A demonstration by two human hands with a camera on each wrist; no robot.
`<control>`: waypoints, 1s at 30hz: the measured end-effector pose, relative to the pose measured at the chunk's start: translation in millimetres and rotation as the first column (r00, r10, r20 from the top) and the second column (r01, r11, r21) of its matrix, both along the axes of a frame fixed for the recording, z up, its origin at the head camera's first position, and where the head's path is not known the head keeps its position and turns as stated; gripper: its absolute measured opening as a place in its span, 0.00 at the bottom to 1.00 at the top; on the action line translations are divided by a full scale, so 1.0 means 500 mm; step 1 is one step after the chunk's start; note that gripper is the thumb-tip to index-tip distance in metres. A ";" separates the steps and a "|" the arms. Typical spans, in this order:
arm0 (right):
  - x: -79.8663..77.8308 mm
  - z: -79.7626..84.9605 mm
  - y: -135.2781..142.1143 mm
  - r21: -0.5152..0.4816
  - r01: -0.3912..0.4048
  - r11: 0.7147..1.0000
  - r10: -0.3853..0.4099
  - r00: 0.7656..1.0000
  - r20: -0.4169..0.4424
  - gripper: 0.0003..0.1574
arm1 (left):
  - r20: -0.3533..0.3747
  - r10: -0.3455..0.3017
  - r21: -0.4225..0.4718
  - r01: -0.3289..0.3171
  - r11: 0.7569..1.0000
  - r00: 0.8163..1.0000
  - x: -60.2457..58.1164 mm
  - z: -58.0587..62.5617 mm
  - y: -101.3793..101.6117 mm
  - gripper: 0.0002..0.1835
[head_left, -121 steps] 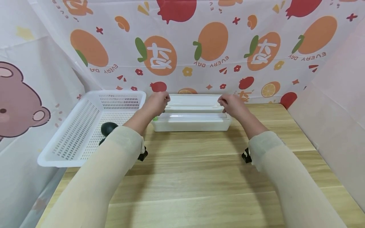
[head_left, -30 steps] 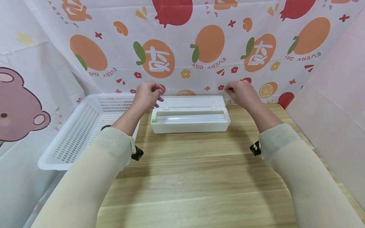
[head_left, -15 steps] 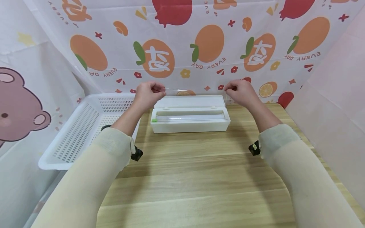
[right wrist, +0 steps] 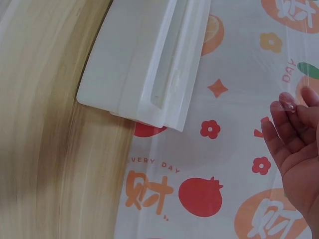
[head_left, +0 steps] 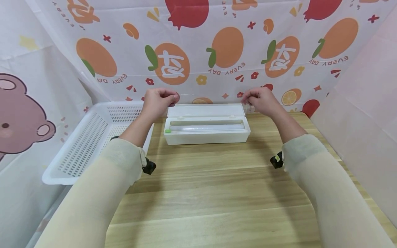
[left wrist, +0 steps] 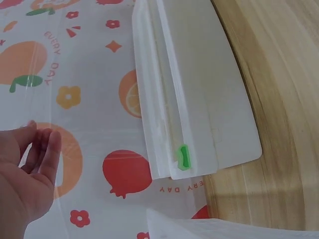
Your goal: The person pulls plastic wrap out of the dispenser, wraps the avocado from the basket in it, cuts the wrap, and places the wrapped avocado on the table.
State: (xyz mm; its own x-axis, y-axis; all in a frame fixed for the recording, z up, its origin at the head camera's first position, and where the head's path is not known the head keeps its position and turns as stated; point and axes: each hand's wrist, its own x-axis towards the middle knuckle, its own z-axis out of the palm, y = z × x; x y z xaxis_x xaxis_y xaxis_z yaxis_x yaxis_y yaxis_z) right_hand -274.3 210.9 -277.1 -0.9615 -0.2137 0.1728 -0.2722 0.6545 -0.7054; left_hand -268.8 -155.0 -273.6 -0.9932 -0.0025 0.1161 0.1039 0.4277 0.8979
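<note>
Between my raised hands stretches a sheet of clear cling film point(head_left: 187, 94), faint against the patterned backdrop. My left hand point(head_left: 156, 102) pinches its left side, thumb against bent fingers. On the other side my right hand point(head_left: 262, 100) pinches the film, which glints at the fingertips in the right wrist view. Below and between the hands stands a white cling film dispenser box point(head_left: 206, 138) with its lid point(head_left: 206, 110) tipped back. A film roll point(head_left: 207, 127) shows inside its slot. A green slide cutter point(left wrist: 184, 157) sits at the box's left end.
A white perforated plastic basket point(head_left: 57, 180) stands on the left, under my left forearm. A dark rounded object point(head_left: 114, 137) in it is mostly hidden. Fruit-print cloth point(head_left: 201, 62) hangs directly behind the box. The wooden tabletop point(head_left: 217, 193) extends in front.
Both hands have risen from beside the box's lid to above it, drawing film upward. Over the last second, the left fingers have closed from looser to a pinch; the box stays put.
</note>
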 end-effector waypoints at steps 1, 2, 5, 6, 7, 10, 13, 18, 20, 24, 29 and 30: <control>0.000 0.002 0.001 0.004 -0.004 1.000 0.004 1.000 0.007 0.14 | 0.006 0.001 -0.003 -0.001 1.000 1.000 0.000 0.001 -0.001 0.14; -0.001 0.003 0.002 -0.001 -0.009 1.000 0.009 1.000 0.017 0.15 | 0.012 0.005 -0.010 -0.004 1.000 1.000 0.000 0.002 -0.002 0.14; -0.002 0.007 0.004 -0.024 -0.021 0.999 0.022 0.998 0.059 0.17 | 0.033 0.021 -0.029 -0.020 0.999 0.999 0.000 0.004 -0.005 0.15; -0.002 0.008 0.005 -0.037 -0.023 0.999 0.026 0.997 0.074 0.17 | 0.039 0.025 -0.030 -0.024 0.999 0.999 0.000 0.004 -0.005 0.15; -0.002 0.009 0.006 -0.045 -0.021 0.999 0.025 0.996 0.088 0.18 | 0.043 0.029 -0.027 -0.028 0.999 0.999 0.000 0.004 -0.006 0.15; 0.002 0.010 0.008 -0.031 -0.014 0.999 0.017 0.994 0.106 0.17 | 0.042 0.032 -0.003 -0.032 0.999 0.999 0.000 0.003 -0.005 0.16; 0.003 0.007 0.010 -0.010 0.003 1.000 -0.002 0.997 0.079 0.15 | 0.030 0.025 0.043 -0.027 0.999 0.999 0.000 0.002 -0.004 0.16; 0.003 0.002 0.009 -0.119 0.095 0.988 -0.087 0.994 0.065 0.20 | 0.026 -0.001 0.174 -0.003 0.985 1.000 0.001 0.001 -0.004 0.17; 0.002 0.002 0.009 -0.165 0.133 0.977 -0.121 0.989 0.081 0.23 | 0.030 -0.016 0.231 0.009 0.973 0.999 0.001 0.002 -0.003 0.17; 0.003 0.003 0.013 -0.233 0.150 0.961 -0.128 0.986 0.109 0.25 | 0.028 -0.038 0.313 0.028 0.950 0.999 0.004 0.007 -0.003 0.18; 0.003 0.006 0.014 -0.317 0.130 0.940 -0.098 0.989 0.114 0.22 | 0.014 -0.037 0.342 0.030 0.939 0.999 0.007 0.012 -0.003 0.14; 0.002 0.007 0.014 -0.338 0.129 0.932 -0.094 0.988 0.119 0.21 | 0.007 -0.036 0.341 0.032 0.939 0.999 0.007 0.013 -0.003 0.13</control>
